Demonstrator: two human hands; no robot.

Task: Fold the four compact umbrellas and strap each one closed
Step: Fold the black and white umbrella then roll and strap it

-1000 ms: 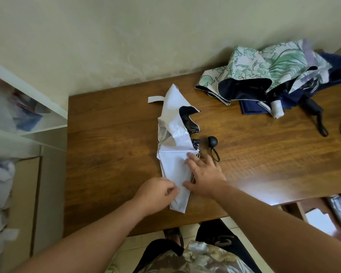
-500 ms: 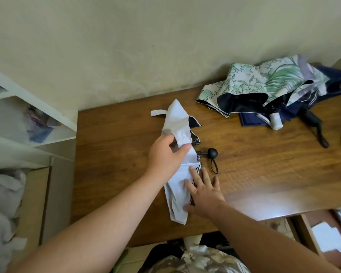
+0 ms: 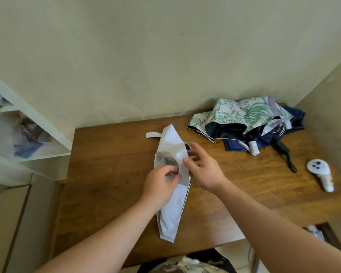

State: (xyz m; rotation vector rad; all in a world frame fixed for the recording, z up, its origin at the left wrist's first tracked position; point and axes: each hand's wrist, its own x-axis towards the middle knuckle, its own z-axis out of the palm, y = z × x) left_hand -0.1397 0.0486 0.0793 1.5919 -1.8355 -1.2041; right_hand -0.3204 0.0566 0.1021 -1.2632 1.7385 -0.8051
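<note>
The brown table carried one white umbrella at frame centre, its long axis running from lower edge toward the wall, strap tab at its far end. A heap of umbrellas, count unclear, lay upper right. The left hand pinched the white canopy; the right hand hovered beside it, fingers spread.

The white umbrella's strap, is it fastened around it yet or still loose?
Loose. The strap sticks out flat from the far end of the white umbrella, wrapped round nothing, and its panels are still unrolled.

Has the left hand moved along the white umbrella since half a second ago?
Yes. The left hand has come back toward the near table edge, and now pinches the white umbrella at mid-length, farther from its strap.
</note>
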